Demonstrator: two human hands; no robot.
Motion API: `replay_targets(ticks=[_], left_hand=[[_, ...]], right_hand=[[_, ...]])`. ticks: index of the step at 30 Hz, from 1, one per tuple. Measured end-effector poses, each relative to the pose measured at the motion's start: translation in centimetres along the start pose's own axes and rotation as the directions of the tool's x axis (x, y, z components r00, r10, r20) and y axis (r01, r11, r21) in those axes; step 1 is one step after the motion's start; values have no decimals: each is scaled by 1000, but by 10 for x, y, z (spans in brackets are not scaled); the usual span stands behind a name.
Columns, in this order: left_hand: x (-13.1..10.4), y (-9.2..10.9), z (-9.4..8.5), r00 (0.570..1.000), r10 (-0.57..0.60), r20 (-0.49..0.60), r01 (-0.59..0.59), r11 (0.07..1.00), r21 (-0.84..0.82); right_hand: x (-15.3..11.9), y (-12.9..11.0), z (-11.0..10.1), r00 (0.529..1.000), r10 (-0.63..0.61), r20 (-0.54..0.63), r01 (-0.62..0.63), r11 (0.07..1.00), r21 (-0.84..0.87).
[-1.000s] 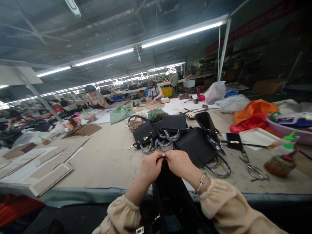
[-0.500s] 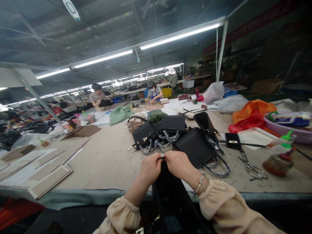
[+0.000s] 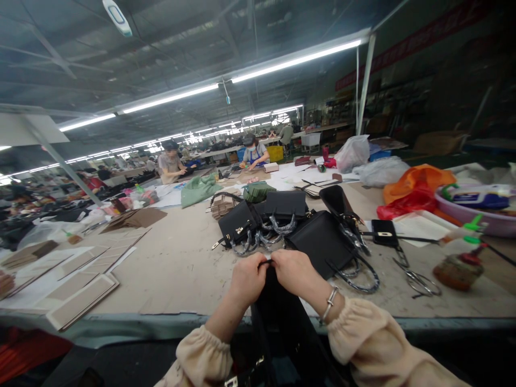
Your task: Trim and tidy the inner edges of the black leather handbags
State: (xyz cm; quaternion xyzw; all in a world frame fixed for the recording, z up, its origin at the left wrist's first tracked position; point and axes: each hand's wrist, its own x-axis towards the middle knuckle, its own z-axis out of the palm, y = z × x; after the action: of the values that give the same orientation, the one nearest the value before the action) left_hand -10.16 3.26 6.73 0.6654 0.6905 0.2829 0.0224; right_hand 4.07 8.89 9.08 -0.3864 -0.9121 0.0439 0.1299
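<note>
Both hands pinch the top edge of a black handbag [image 3: 282, 317] that stands in front of me, at the near edge of the table. My left hand [image 3: 249, 279] is closed on the edge from the left. Right beside it, my right hand [image 3: 293, 273] grips the same edge, the two nearly touching. Lower on the bag, a gold-coloured metal fitting [image 3: 231, 381] shows; the lower part is dark and cut off by the frame. Just beyond my hands lies a heap of black handbags [image 3: 322, 242] with plastic-wrapped handles [image 3: 283, 226].
Scissors [image 3: 423, 282], a glue bottle [image 3: 459, 269] and a purple basin [image 3: 479, 217] are at the right. Beige panels [image 3: 84, 295] lie at the left, where another person's hand [image 3: 6, 282] shows at the frame edge. Two co-workers [image 3: 171, 164] [image 3: 256, 153] are across the table.
My hands and the bag keep almost the same position. Another person's hand has appeared at the left edge. Across the table, the co-worker at left has shifted slightly right and lowered the dark piece.
</note>
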Motion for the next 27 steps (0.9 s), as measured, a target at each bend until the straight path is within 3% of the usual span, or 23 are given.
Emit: replay_targets(ticks=[27], left_hand=[[-2,0,0,1000,-8,-1,8,1000,18]], right_hand=[[-4,-1,-1,1000,-3,-24,3,1000,5]])
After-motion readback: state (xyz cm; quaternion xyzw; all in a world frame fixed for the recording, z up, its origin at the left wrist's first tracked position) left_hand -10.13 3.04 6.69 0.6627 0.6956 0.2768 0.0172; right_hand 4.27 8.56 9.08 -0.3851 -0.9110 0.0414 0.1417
